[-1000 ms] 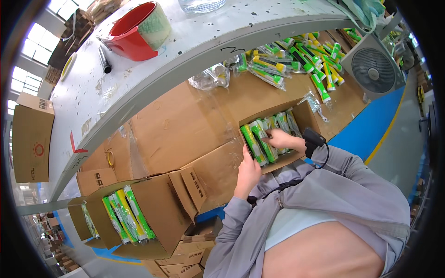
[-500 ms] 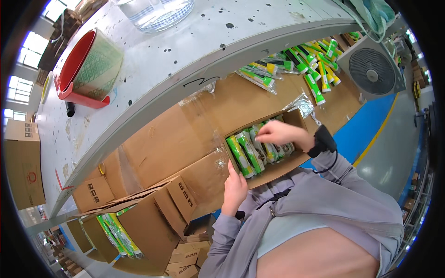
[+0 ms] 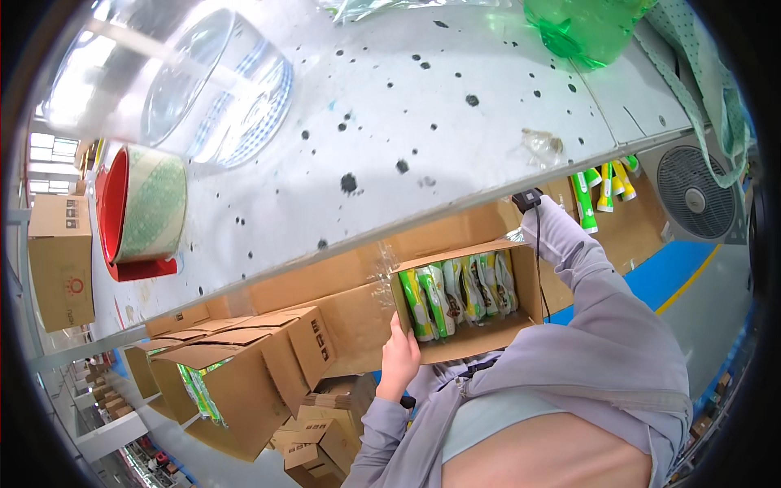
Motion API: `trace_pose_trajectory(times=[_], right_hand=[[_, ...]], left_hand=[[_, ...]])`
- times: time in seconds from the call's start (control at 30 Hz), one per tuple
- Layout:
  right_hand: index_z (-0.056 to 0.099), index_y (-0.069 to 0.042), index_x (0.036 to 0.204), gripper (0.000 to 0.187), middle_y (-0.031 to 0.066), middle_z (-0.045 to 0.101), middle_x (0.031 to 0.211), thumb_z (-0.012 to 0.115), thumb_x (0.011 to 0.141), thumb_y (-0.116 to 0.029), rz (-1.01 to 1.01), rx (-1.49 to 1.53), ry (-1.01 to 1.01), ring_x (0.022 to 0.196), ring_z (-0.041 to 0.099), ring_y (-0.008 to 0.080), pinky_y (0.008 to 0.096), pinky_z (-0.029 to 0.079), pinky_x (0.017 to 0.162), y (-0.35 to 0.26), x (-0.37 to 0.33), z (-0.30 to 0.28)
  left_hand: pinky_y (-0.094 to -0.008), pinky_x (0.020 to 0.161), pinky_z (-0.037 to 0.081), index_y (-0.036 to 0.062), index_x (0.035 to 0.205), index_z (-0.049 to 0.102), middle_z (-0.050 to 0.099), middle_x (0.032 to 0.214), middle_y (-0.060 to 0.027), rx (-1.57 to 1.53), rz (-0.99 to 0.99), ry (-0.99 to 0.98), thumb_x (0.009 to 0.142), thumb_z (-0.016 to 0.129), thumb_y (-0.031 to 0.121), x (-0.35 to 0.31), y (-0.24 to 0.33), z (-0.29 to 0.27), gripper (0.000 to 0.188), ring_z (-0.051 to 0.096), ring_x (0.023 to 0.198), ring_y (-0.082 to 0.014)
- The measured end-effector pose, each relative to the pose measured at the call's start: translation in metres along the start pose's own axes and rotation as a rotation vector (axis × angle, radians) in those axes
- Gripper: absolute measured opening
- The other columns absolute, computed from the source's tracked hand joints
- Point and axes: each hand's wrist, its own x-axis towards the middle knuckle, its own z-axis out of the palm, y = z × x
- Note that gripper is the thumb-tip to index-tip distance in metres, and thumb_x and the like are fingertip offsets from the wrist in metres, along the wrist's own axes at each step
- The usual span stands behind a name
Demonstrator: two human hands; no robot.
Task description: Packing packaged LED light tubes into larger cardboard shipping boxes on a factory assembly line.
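Your left hand [image 3: 399, 358] grips the open carton [image 3: 472, 340] at its left wall; your right hand is hidden behind the shelf [image 3: 464, 163], can't tell its grip. Bagged green-and-yellow packs [image 3: 470, 290] stand in 1 row inside the carton; loose tubes [image 3: 583, 202] lie right, near the fan [image 3: 695, 195].

Cardboard [image 3: 325, 274] covers the bench [image 3: 637, 234], carrying an open box [image 3: 529, 294] and green-and-yellow tubes [image 3: 583, 203]. Above, a spotted white shelf [image 3: 366, 122] holds a cup [image 3: 236, 106], tape dispenser [image 3: 150, 211] and green container [image 3: 584, 31].
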Motion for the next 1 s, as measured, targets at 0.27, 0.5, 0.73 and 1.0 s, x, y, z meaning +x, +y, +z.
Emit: trace_pose_trajectory(times=[0.27, 0.5, 0.73, 1.0], right_hand=[[0.052, 0.001, 0.116, 0.073, 0.0241, 0.052, 0.117, 0.077, 0.059, -0.038, -0.187, 0.142, -0.221, 0.108, 0.050, 0.0367, 0.0399, 0.042, 0.091, -0.033, -0.034, -0.023], [0.053, 0.003, 0.107, 0.075, 0.0173, 0.058, 0.103, 0.082, 0.046, -0.030, 0.131, 0.751, -0.593, 0.096, 0.056, 0.0273, 0.0336, 0.044, 0.078, -0.037, -0.034, -0.038], [0.054, -0.001, 0.107, 0.042, 0.0031, 0.060, 0.092, 0.073, 0.077, -0.024, -0.097, 1.222, -0.367, 0.078, 0.057, 0.0089, 0.0219, 0.045, 0.068, -0.056, -0.084, -0.110], [0.053, 0.001, 0.104, 0.034, 0.0108, 0.062, 0.090, 0.066, 0.081, -0.020, -0.042, 1.722, -0.291, 0.079, 0.065, 0.0250, 0.0344, 0.054, 0.064, -0.080, -0.183, -0.185]], left_hand=[[-0.0507, 0.064, 0.047, -0.0005, 0.130, 0.026, 0.060, 0.085, -0.0289, 0.037, -0.042, -0.016, 0.087, 0.045, 0.005, 0.002, 0.008, -0.002, 0.048, 0.058, 0.076, -0.0465], [-0.0501, 0.064, 0.047, -0.0019, 0.129, 0.026, 0.060, 0.085, -0.0287, 0.036, 0.033, 0.006, 0.086, 0.045, 0.004, -0.001, 0.001, -0.001, 0.048, 0.058, 0.076, -0.0461], [-0.0525, 0.066, 0.046, -0.0024, 0.131, 0.027, 0.060, 0.086, -0.0287, 0.052, 0.084, 0.032, 0.086, 0.045, 0.005, -0.002, -0.010, 0.007, 0.050, 0.058, 0.077, -0.0462], [-0.0540, 0.068, 0.045, -0.0030, 0.131, 0.027, 0.060, 0.080, -0.0292, 0.030, 0.185, 0.074, 0.085, 0.046, 0.006, 0.001, -0.022, 0.004, 0.050, 0.058, 0.074, -0.0463]])
